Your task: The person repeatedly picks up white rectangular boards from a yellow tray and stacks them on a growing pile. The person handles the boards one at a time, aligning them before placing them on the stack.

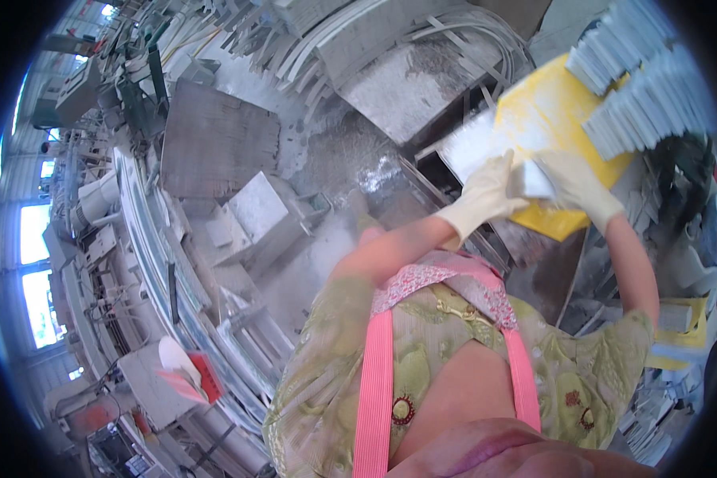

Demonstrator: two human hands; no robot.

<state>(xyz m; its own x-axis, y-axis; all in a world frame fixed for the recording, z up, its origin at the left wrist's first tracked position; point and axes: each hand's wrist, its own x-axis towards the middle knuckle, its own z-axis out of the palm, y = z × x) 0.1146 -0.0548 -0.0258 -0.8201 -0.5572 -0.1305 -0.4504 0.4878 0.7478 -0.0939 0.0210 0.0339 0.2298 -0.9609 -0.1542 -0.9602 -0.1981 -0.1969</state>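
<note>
Both gloved hands work at a yellow sheet (538, 119). The left hand (486, 191) lies with fingers spread flat on the sheet's lower edge. The right hand (577, 187), just beside it, pinches a small white tile (534, 179) in its grip. Stacked grey-white tiles (637, 80) sit above the right grip. Judgement: keep the left palm pressing firmly so the sheet stays steady. Both arms reach upward, elbows bent.

The left hand (486, 195) and right hand (573, 187), both gloved, cover part of a small white piece (534, 179) too blurred to identify, the stacked grey slabs (637, 88) at far right run off the rim, and the left side machinery is smeared
</note>
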